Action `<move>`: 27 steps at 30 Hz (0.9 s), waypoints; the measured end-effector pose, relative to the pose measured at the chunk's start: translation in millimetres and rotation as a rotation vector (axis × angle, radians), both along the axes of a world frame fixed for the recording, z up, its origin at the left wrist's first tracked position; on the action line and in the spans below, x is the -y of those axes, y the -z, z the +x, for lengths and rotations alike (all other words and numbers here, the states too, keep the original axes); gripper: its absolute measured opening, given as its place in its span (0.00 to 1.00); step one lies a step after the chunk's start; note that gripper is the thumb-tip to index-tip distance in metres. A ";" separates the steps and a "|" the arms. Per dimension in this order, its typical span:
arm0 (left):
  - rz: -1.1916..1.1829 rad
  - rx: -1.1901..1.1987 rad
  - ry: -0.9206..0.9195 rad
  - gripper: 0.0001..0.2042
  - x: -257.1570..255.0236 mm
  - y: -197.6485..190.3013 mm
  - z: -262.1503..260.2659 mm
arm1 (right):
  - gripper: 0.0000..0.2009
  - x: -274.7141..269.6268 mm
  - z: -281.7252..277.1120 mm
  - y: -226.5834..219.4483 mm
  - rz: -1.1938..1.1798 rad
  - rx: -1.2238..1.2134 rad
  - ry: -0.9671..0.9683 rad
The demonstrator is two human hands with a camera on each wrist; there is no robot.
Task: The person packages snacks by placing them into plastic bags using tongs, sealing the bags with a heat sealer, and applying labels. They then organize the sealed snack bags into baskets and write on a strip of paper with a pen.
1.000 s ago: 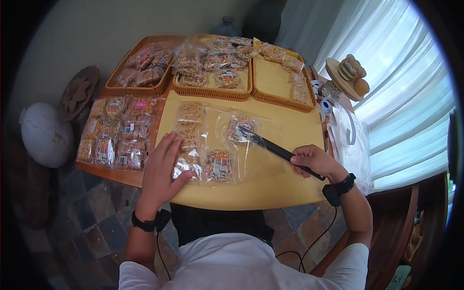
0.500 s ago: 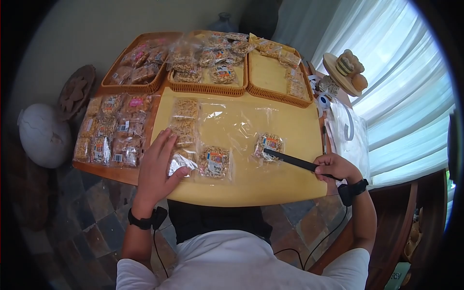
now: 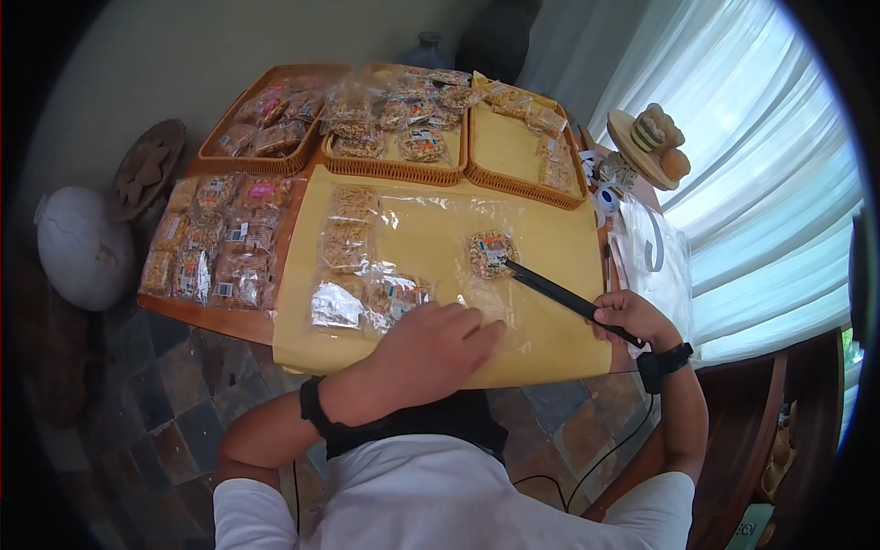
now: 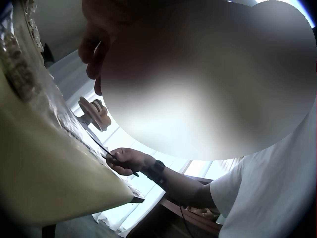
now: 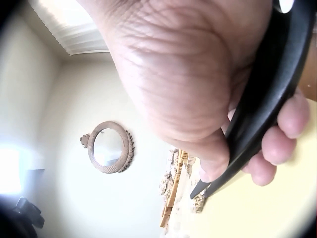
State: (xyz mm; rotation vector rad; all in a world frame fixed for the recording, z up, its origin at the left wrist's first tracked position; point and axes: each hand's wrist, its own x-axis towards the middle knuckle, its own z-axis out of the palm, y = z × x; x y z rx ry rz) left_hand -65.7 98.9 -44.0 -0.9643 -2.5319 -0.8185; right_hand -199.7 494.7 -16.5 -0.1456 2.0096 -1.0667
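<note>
Starting with the head view: gripping black tongs (image 3: 564,298) in the right hand (image 3: 637,321), slanting from near right toward far left, and reaching the near right side of a labelled puffed-grain snack packet (image 3: 484,249) with the tips. Impossible to tell from here whether clamping it or only touching. Finding the packet on the yellow table cover (image 3: 532,367), far and left of the right fingers, looking roundish with no clear long axis. Bending the fingers of the left hand (image 3: 426,353) loosely, without any visible hold, over the near part of the cover, just near of the packet. Bringing the left fingertips nearer to it than the right ones, yet spanning that wider gap with the tongs. Lying farther left: a column of clear-wrapped snack packets (image 3: 350,243); beyond, wicker trays (image 3: 399,170).

Switching to the left wrist: showing the left fingers hanging loosely curled above the cover, holding nothing visible; gripping the tongs with the right hand beyond.

Going to the right wrist: wrapping thumb and fingers round the tongs, holding the tips narrowly apart, aiming them down at a grain cluster just beside.
</note>
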 end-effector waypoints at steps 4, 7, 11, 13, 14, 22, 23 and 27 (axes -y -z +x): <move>-0.282 0.042 0.114 0.10 -56.4 24.0 -46.9 | 0.13 -1.9 3.0 1.4 -0.031 0.027 -0.012; -0.479 0.102 0.104 0.08 -59.7 21.0 -67.4 | 0.14 -14.9 4.0 1.6 -0.016 0.037 -0.007; -0.557 0.093 0.088 0.06 -47.9 13.7 -70.0 | 0.14 -23.6 3.2 2.7 -0.019 0.062 -0.003; -0.492 0.029 0.091 0.05 -46.5 17.1 -67.5 | 0.14 -22.0 -0.4 4.5 -0.021 0.056 0.002; -0.422 -0.034 0.095 0.05 -47.3 17.9 -66.0 | 0.13 -20.5 -1.7 7.5 -0.044 0.048 0.005; -0.393 -0.155 0.015 0.04 -55.2 4.7 -47.6 | 0.15 28.4 -10.6 2.3 -0.050 -0.039 -0.087; -0.402 -0.162 0.013 0.04 -56.0 4.7 -46.2 | 0.15 37.0 -13.1 5.6 -0.094 -0.015 -0.081; -0.418 -0.156 0.007 0.04 -56.3 7.8 -44.0 | 0.16 69.0 -16.0 9.8 -0.110 0.009 -0.094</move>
